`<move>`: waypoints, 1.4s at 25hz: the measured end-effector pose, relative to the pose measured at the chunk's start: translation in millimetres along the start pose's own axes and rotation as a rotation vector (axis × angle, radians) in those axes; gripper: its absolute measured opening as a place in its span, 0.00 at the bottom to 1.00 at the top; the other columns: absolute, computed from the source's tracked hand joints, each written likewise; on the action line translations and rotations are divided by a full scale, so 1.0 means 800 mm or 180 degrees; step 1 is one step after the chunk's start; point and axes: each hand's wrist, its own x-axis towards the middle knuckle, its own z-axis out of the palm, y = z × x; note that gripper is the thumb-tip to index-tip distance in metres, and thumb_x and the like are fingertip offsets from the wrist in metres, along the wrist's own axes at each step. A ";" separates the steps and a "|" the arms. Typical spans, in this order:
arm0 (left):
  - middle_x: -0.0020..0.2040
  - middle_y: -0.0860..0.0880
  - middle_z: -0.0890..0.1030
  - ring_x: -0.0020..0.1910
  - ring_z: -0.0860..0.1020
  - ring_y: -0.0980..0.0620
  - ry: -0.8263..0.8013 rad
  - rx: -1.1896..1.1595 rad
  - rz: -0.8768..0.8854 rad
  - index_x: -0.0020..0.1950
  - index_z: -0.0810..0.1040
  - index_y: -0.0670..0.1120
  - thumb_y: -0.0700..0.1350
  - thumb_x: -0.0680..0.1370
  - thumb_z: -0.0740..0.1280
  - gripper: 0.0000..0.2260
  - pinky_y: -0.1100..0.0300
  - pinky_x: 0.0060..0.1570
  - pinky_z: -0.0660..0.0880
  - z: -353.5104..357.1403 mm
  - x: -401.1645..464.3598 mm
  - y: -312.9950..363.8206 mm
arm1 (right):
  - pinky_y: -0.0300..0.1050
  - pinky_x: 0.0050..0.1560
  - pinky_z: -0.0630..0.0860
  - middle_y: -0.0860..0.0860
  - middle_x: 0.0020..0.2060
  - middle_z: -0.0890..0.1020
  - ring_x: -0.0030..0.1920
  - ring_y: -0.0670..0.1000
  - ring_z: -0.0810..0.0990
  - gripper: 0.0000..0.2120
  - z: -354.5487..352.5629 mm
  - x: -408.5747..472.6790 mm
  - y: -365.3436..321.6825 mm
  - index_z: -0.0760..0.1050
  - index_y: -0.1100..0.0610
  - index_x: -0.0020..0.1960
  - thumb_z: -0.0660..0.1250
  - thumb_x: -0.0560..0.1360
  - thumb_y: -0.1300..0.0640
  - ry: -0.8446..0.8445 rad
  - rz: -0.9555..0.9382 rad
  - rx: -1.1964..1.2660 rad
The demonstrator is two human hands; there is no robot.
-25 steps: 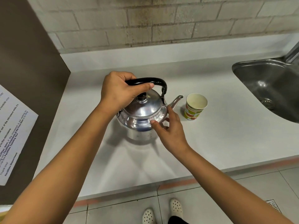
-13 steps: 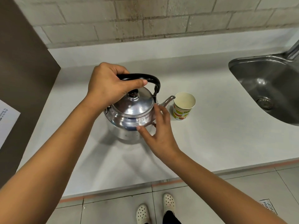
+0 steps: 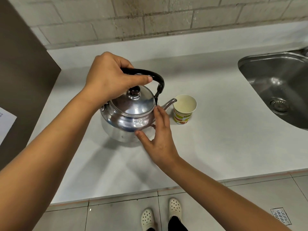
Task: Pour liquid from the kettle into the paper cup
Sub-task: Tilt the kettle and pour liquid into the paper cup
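On the white counter, the left hand is wrapped around the black handle of the steel kettle. The right hand, fingers spread loosely, touches the kettle's near right side and grips nothing. The spout reaches the rim of the patterned paper cup, standing upright just beside. A steel sink lies far right.

White counter, steel sink at right, brick wall, floor drain, white clogs
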 end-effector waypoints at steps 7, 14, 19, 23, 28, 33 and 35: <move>0.24 0.53 0.77 0.22 0.72 0.59 -0.0176 0.0345 0.0016 0.29 0.80 0.51 0.62 0.58 0.74 0.15 0.63 0.29 0.70 0.010 0.017 0.022 | 0.53 0.70 0.65 0.51 0.71 0.56 0.71 0.46 0.57 0.35 -0.003 0.014 0.008 0.53 0.55 0.72 0.68 0.72 0.51 0.0082 0.0038 0.0311; 0.25 0.54 0.77 0.25 0.73 0.58 -0.0255 0.0568 0.0171 0.29 0.79 0.53 0.63 0.57 0.73 0.15 0.63 0.28 0.68 0.016 0.028 0.032 | 0.55 0.69 0.65 0.52 0.70 0.58 0.70 0.44 0.58 0.34 -0.001 0.023 0.011 0.55 0.56 0.71 0.68 0.72 0.53 0.0154 0.0008 0.0594; 0.25 0.55 0.77 0.25 0.75 0.59 -0.0324 0.0735 0.0250 0.30 0.79 0.52 0.63 0.57 0.73 0.15 0.64 0.27 0.68 0.016 0.031 0.039 | 0.46 0.68 0.66 0.50 0.68 0.58 0.66 0.33 0.59 0.33 0.004 0.025 0.009 0.56 0.55 0.71 0.69 0.72 0.54 0.0240 -0.0033 0.0756; 0.25 0.56 0.77 0.25 0.74 0.59 -0.0358 0.0855 0.0333 0.31 0.80 0.52 0.64 0.58 0.72 0.16 0.64 0.26 0.67 0.017 0.033 0.046 | 0.48 0.69 0.67 0.52 0.70 0.58 0.67 0.35 0.60 0.34 0.006 0.027 0.007 0.55 0.56 0.71 0.69 0.71 0.53 0.0291 -0.0014 0.0907; 0.25 0.55 0.75 0.26 0.73 0.57 -0.0421 0.1027 0.0526 0.31 0.78 0.53 0.63 0.60 0.72 0.14 0.62 0.26 0.67 0.019 0.034 0.054 | 0.55 0.67 0.69 0.53 0.69 0.58 0.69 0.46 0.62 0.34 0.009 0.030 0.005 0.56 0.58 0.70 0.70 0.71 0.55 0.0390 0.0053 0.1046; 0.26 0.54 0.76 0.28 0.74 0.56 -0.0479 0.1089 0.0618 0.34 0.80 0.53 0.63 0.60 0.72 0.14 0.61 0.28 0.70 0.022 0.036 0.054 | 0.57 0.66 0.70 0.55 0.69 0.59 0.70 0.50 0.63 0.34 0.011 0.032 0.005 0.56 0.59 0.70 0.70 0.71 0.57 0.0462 0.0097 0.1054; 0.26 0.54 0.76 0.29 0.74 0.55 -0.0487 0.1124 0.0639 0.34 0.80 0.53 0.63 0.60 0.72 0.15 0.60 0.29 0.70 0.023 0.037 0.054 | 0.56 0.65 0.70 0.55 0.69 0.59 0.70 0.51 0.63 0.34 0.012 0.032 0.005 0.56 0.58 0.70 0.70 0.71 0.57 0.0457 0.0113 0.1056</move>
